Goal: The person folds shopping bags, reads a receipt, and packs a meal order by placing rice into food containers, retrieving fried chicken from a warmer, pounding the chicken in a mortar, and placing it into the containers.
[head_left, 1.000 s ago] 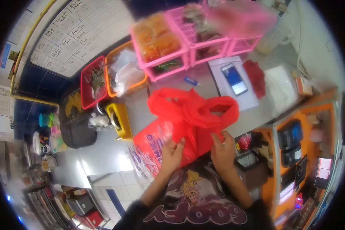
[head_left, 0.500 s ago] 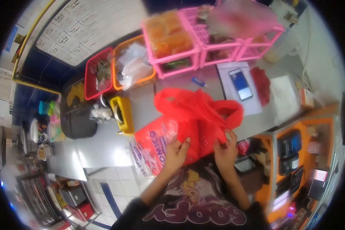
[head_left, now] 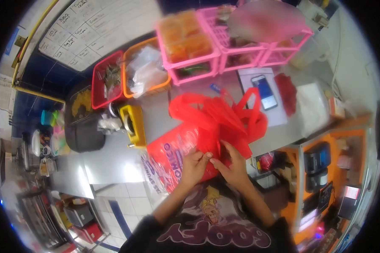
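A red fabric carrier bag [head_left: 223, 122] with loop handles stands at the metal table's front edge, close to my body. My left hand [head_left: 195, 168] pinches the bag's near edge between thumb and fingers. Right beside it, my right hand [head_left: 231, 165] is closed on the bag's edge too, the two thumbs almost touching. Under my left hand lies a printed red and white plastic pack [head_left: 166, 158] with purple lettering; whether it is one pack or a stack I cannot tell. The bag's inside is mostly hidden.
A yellow tape dispenser [head_left: 133, 126] stands left of the bag. Behind are a red basket [head_left: 95, 90], an orange basket [head_left: 159, 90] and pink racks [head_left: 217, 63]. A phone [head_left: 264, 92] lies on white paper, with a red cloth [head_left: 286, 95] alongside. Orange shelving [head_left: 300, 185] is at right.
My right hand has moved left along the bag's edge to meet my left hand. The bag's right handle now stands up higher, and its right side has shifted.
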The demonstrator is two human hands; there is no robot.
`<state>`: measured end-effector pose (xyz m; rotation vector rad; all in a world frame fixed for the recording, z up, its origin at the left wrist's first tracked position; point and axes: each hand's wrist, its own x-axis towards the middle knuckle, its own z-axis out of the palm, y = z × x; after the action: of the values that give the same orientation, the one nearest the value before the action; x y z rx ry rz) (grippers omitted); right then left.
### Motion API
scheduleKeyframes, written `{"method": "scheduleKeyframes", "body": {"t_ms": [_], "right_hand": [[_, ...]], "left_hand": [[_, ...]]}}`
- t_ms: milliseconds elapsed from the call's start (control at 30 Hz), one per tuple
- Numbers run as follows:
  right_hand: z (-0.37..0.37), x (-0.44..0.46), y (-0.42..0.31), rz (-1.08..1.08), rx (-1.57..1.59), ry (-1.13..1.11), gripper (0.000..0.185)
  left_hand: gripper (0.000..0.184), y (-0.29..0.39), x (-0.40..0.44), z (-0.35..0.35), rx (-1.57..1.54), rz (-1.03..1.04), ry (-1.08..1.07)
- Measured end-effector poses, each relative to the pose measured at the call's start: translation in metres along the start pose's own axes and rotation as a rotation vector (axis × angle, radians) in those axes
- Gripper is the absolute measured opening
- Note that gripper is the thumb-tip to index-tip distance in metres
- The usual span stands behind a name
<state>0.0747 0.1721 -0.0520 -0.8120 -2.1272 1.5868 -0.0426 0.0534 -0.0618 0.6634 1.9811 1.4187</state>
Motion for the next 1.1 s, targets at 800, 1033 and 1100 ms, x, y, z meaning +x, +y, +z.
{"method": "scheduleKeyframes", "body": {"t_ms": [800,1033,1100], "right_hand": [[-0.007,-0.009,0.013,-0.229,-0.246,0.032,0.065],[-0.002,-0.009,0.008,0.104,0.315,-0.13,0.095],[-0.001,-0.009,0.009,0.111,0.287,-0.109,0.097]], "left_hand": [[0.022,-0.01,0.002,0.011,-0.013,0.104,0.066],[0.014,-0.009,-0.001,0.001,0.065,0.091,-0.026],[0.029,-0.013,0.0,-0.001,0.161,0.036,-0.099]]}}
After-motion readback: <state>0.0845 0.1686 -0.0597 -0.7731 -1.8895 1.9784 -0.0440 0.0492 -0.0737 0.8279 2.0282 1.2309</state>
